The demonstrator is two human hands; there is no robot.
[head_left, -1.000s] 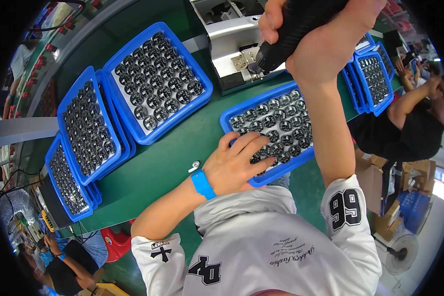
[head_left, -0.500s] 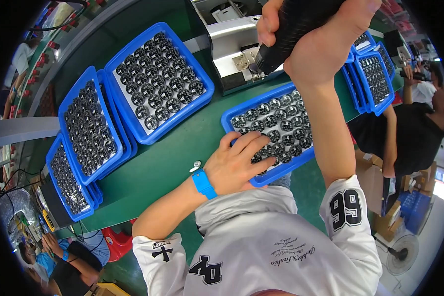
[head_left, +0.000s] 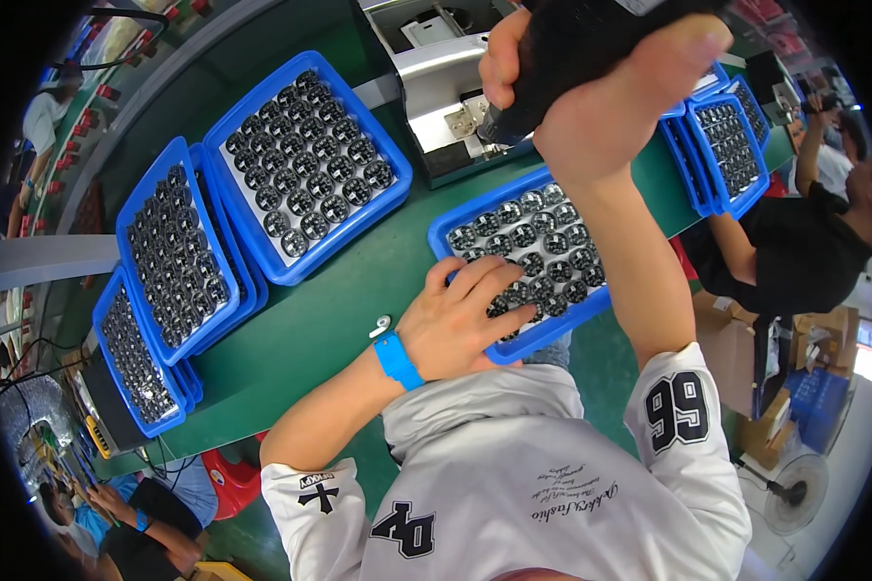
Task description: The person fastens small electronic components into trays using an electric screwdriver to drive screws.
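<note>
My right hand (head_left: 601, 126) is wrapped round a thick black electric screwdriver (head_left: 567, 53), its tapered end at a small brass-coloured block (head_left: 463, 122) on the front of a metal-and-black machine (head_left: 426, 73). The very tip is hard to make out. Below it, my left hand (head_left: 451, 324) lies over the near left corner of a blue tray (head_left: 552, 334), gripping its rim with the fingers bent over the contents. Rows of round black parts (head_left: 555, 243) on a white liner fill this tray; my fingers and right forearm hide some of them.
Another blue tray (head_left: 402, 189) of similar parts stands left on the green bench (head_left: 325, 310), beside stacked, tilted trays (head_left: 179, 145). A small white piece (head_left: 382, 326) lies near my left wrist. More trays (head_left: 746, 208) and a person in black (head_left: 804, 257) are at right.
My right hand and the screwdriver have shifted slightly left and nearer the camera. My left hand keeps its hold on the tray, and the whole view has moved a little.
</note>
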